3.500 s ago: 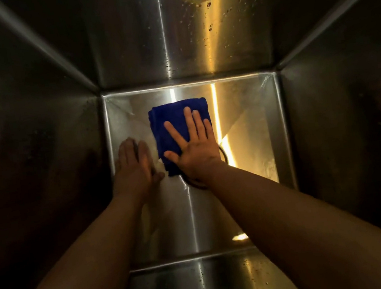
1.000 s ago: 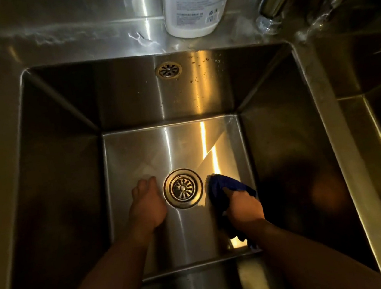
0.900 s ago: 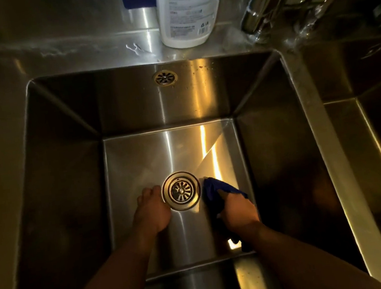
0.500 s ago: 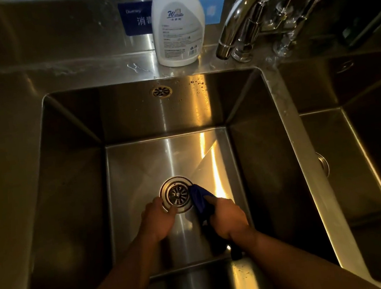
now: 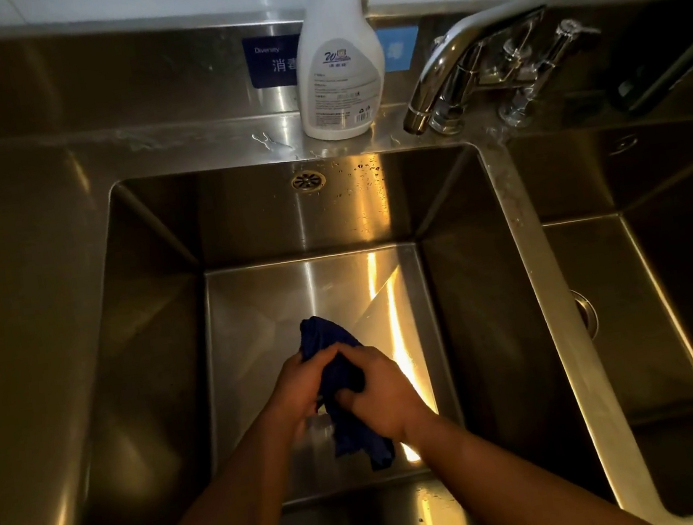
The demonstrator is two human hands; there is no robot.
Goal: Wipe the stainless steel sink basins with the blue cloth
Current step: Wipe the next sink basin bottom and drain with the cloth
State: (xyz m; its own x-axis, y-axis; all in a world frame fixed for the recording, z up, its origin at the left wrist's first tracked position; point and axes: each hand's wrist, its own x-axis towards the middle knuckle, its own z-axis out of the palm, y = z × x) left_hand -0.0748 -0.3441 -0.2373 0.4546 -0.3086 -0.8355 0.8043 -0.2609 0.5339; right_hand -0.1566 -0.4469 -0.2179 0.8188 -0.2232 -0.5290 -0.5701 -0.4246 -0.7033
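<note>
Wiping cloth: the blue cloth (image 5: 324, 336) is bunched between both hands over the floor of the left basin (image 5: 243, 227). One end pokes up past the knuckles and the other hangs below the right wrist. Whether it touches the steel cannot be told.
Left hand (image 5: 297, 385): fingers curled together round the cloth's left side.
Right hand (image 5: 383, 395): fingers and thumb clamped on the cloth's right side, knuckles against the other hand's.
Basin walls: water drops dot the far wall beside the round overflow grille (image 5: 308, 180).
Right basin (image 5: 668, 308): dark, beyond the wet divider (image 5: 536, 281).
Back ledge: a white spray bottle (image 5: 338, 82) stands upright in front of a blue label (image 5: 271, 66). A chrome faucet (image 5: 464, 66) stands just to its right, spout angled toward the left basin.
</note>
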